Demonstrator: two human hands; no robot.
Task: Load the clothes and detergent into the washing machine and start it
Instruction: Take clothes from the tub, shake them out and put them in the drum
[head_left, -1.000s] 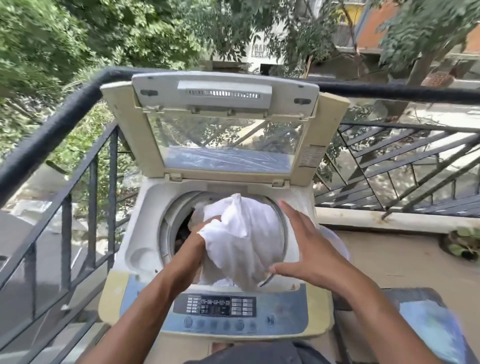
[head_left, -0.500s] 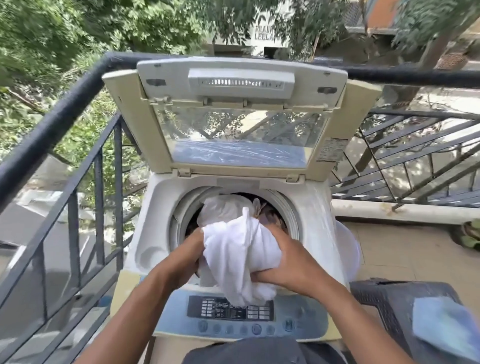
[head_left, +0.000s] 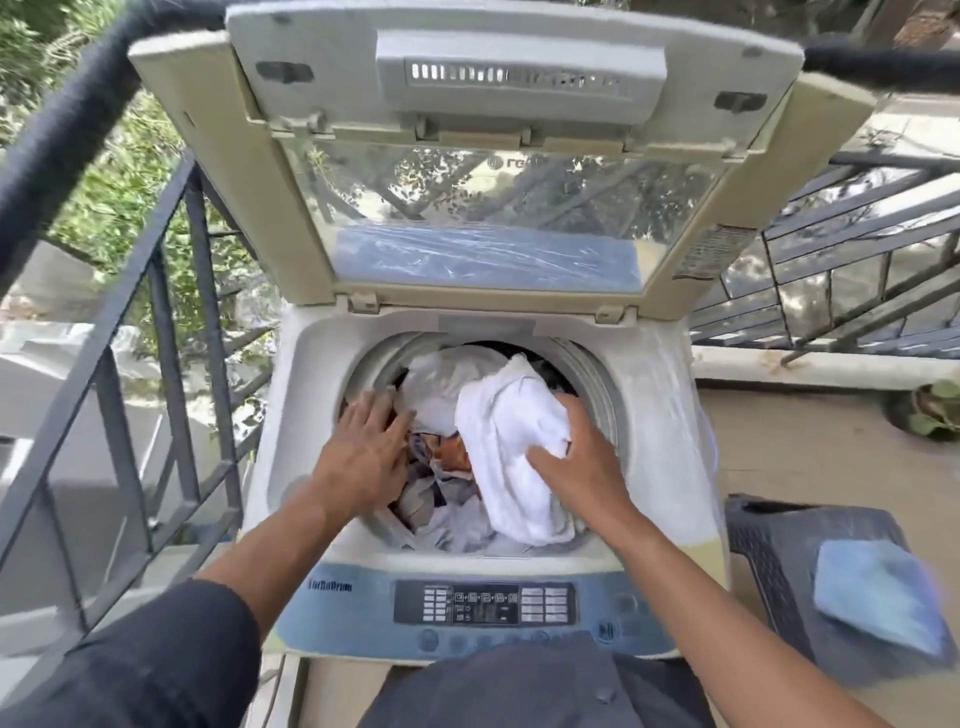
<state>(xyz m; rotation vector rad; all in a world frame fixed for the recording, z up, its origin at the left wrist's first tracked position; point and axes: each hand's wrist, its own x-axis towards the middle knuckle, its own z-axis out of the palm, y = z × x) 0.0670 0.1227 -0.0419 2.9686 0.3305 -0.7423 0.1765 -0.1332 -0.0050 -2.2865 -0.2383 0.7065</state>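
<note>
Nearest the person, the control panel (head_left: 485, 601) of the washing machine (head_left: 670, 415) sat untouched, so no cycle had been started. Just beyond the panel, both hands had dropped from above the opening to the drum's mouth within the last second. The right hand (head_left: 584, 457) clenched a fold of the white cloth (head_left: 511, 441), which half a second earlier had hung bunched above the panel and now lay inside the drum (head_left: 592, 379) on top of mixed clothes (head_left: 441, 493). The left hand (head_left: 363, 457) had let go of the cloth; its fingers lay straight and spread, pressing the pile at the drum's left edge. Beyond the drum the lid (head_left: 483, 171) stood raised. To the right of the machine a blue cloth (head_left: 878, 597) rested on a dark stool (head_left: 769, 551), probably still to load. No detergent was visible.
</note>
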